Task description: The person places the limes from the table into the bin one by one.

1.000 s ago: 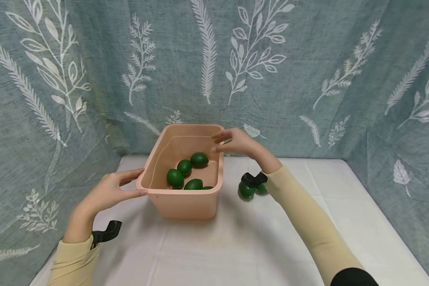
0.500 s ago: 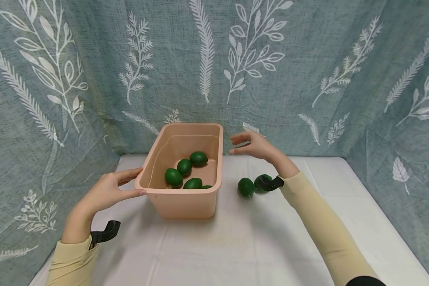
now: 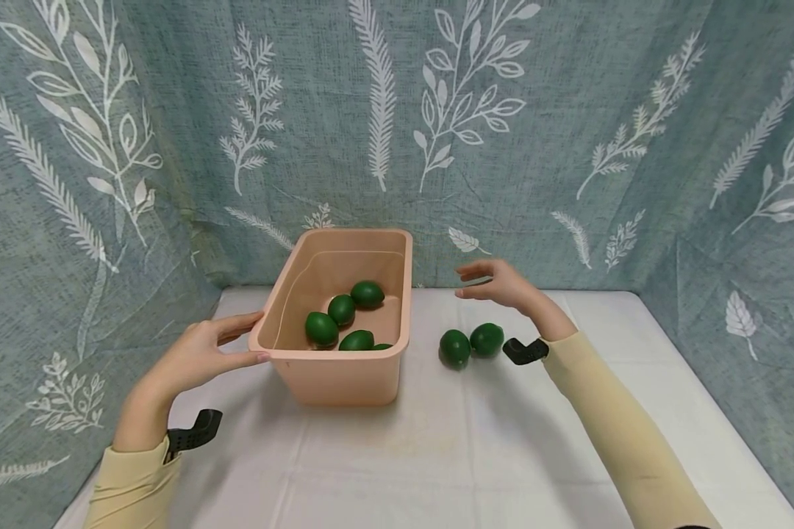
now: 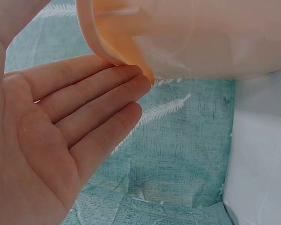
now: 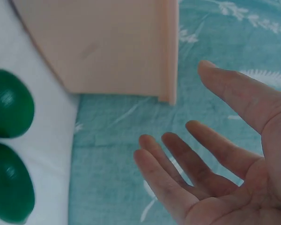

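A peach-coloured plastic bin [image 3: 347, 378] stands on the table with several green limes [image 3: 321, 328] on its floor. My left hand [image 3: 201, 356] touches the rim at its left near corner. In the left wrist view the fingers [image 4: 91, 101] lie nearly straight against that rim. To the right of the bin, my right hand [image 3: 503, 283] hovers in the air, fingers spread and loosely bent, holding nothing. Below it, two limes lie side by side on the cloth: one nearer the bin [image 3: 454, 347], the other [image 3: 487, 339] closer to my right wrist.
A white cloth [image 3: 384, 463] covers the table. Blue-green curtains [image 3: 503, 169] with white leaf prints hang behind it and along both sides. Each wrist wears a black camera mount, as on the right wrist [image 3: 526, 351].
My right hand has moved right, from over the bin's right rim to the air beyond it, uncovering the two limes on the table. My left hand stays at the rim.
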Demonstrator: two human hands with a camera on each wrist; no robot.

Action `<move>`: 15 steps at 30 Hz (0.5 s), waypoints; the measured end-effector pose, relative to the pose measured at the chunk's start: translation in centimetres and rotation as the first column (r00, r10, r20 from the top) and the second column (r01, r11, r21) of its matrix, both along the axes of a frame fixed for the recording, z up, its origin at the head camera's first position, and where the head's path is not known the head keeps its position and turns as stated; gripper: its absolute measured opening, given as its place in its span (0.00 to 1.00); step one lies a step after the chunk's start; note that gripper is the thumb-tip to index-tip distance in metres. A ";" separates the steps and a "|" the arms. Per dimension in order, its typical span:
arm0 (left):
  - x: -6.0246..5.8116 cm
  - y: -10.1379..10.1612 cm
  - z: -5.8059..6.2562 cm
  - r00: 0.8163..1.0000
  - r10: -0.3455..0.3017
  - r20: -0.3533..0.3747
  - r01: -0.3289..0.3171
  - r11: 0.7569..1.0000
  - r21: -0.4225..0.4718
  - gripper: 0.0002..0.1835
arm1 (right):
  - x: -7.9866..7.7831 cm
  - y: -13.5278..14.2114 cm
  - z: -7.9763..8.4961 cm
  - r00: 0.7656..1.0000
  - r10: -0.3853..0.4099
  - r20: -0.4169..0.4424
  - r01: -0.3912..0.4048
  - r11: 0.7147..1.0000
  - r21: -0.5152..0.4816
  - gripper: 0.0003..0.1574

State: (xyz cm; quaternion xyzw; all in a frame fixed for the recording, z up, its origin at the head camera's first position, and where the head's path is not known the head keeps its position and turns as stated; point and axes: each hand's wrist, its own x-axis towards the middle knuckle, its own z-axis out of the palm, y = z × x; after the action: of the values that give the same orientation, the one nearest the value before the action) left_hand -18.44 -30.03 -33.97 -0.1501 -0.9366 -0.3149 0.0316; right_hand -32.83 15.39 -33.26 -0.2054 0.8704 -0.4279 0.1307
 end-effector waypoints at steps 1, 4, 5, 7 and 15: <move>0.0 0.0 0.0 1.000 0.000 0.004 0.000 1.000 0.002 0.39 | 0.0 0.2 -0.2 1.000 -0.006 0.009 0.006 1.000 -0.003 0.37; 0.0 0.0 0.0 1.000 0.001 0.006 -0.001 1.000 0.004 0.39 | -0.1 1.0 -0.8 1.000 -0.015 0.027 0.015 1.000 -0.001 0.38; 0.0 0.0 0.0 1.000 0.002 0.007 -0.002 1.000 0.005 0.39 | -0.1 1.2 -1.1 0.999 -0.019 0.031 0.019 1.000 0.002 0.39; 0.1 0.1 0.0 1.000 0.002 0.005 -0.002 1.000 0.006 0.39 | -0.1 1.7 -1.5 0.999 -0.024 0.040 0.024 1.000 0.007 0.39; 0.0 -0.1 -0.1 1.000 -0.001 0.001 0.001 1.000 0.011 0.39 | 0.1 3.7 -3.4 0.997 -0.055 0.061 0.053 0.998 0.036 0.40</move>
State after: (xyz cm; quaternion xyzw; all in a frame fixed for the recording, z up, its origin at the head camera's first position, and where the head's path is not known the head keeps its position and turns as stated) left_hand -18.47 -30.11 -34.12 -0.1502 -0.9349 -0.3201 0.0317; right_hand -32.76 19.04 -36.62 -0.1660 0.8785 -0.4224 0.1495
